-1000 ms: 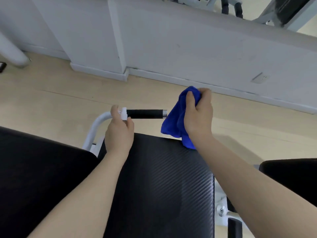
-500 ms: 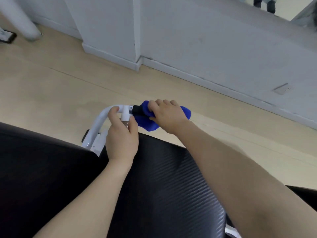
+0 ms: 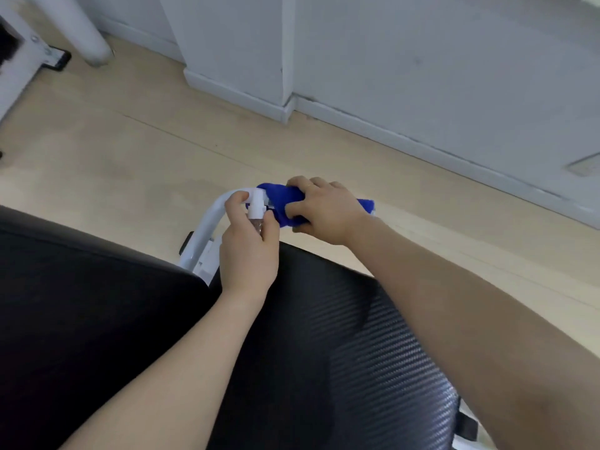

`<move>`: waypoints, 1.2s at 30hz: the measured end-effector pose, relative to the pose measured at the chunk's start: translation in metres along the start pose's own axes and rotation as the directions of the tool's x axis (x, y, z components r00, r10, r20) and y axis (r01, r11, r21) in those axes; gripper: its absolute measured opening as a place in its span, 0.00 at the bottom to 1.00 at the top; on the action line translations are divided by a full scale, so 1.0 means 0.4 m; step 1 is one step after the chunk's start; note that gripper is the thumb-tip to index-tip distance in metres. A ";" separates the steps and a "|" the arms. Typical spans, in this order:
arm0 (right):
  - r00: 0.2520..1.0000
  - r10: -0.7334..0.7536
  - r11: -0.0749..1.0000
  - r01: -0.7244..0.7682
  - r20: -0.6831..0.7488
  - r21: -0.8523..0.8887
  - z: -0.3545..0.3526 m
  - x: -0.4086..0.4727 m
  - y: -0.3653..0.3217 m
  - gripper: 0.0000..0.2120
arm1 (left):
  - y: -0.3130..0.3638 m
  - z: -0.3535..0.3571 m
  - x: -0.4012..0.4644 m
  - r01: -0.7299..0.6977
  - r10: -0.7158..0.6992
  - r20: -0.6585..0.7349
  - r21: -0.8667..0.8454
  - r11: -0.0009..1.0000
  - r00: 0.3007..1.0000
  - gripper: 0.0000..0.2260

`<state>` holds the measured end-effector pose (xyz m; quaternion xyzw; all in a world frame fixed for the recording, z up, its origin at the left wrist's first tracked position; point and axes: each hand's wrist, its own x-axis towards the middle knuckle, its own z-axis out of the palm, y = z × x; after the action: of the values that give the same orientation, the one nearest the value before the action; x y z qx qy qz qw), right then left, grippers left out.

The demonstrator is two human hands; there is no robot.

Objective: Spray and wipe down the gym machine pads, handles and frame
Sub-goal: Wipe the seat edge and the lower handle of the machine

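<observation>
My right hand (image 3: 321,211) grips a blue cloth (image 3: 281,201) wrapped round the machine's handle, which the cloth and hand hide. The handle joins a curved white frame tube (image 3: 207,228). My left hand (image 3: 250,245) holds a small spray bottle (image 3: 256,207) with a white nozzle, upright, right beside the cloth and against the tube. Below both arms lies a black textured pad (image 3: 341,352), and a second black pad (image 3: 91,303) fills the lower left.
A light wooden floor (image 3: 130,157) runs to a grey wall with a white skirting board (image 3: 422,138) and a projecting corner (image 3: 285,102). A white machine leg (image 3: 81,30) and foot stand at the top left.
My right hand brought the blue cloth from the handle's free end onto the black grip and closed round it, sliding toward the bottle. The left hand stayed by the tube.
</observation>
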<state>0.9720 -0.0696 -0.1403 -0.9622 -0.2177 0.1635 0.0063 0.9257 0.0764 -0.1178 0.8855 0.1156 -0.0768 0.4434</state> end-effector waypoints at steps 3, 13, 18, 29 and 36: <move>0.998 0.056 0.998 -0.056 -0.008 0.022 0.001 -0.084 0.021 0.11 | 0.002 -0.001 0.004 0.024 -0.024 -0.003 -0.021 0.999 1.000 0.15; 0.998 -0.044 0.986 0.051 0.047 -0.161 -0.006 0.056 -0.041 0.10 | -0.010 0.008 0.009 -0.011 0.011 0.005 -0.021 1.000 1.000 0.14; 0.993 0.071 0.977 -0.051 0.094 -0.205 0.001 -0.054 0.007 0.09 | -0.003 0.003 0.005 0.013 -0.013 0.014 0.008 1.000 1.000 0.14; 0.984 0.159 0.892 -0.109 -0.079 0.439 -0.009 0.035 -0.023 0.22 | -0.006 0.003 0.009 0.005 -0.006 0.036 0.014 1.000 0.999 0.13; 0.963 0.266 0.954 -0.269 -0.039 -0.133 0.017 0.052 -0.042 0.11 | -0.006 0.004 0.010 0.018 -0.017 0.034 -0.030 0.999 0.999 0.13</move>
<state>0.9805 -0.0462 -0.1518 -0.9826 -0.0962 0.1374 -0.0798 0.9287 0.0772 -0.1215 0.8762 0.1171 -0.0937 0.4581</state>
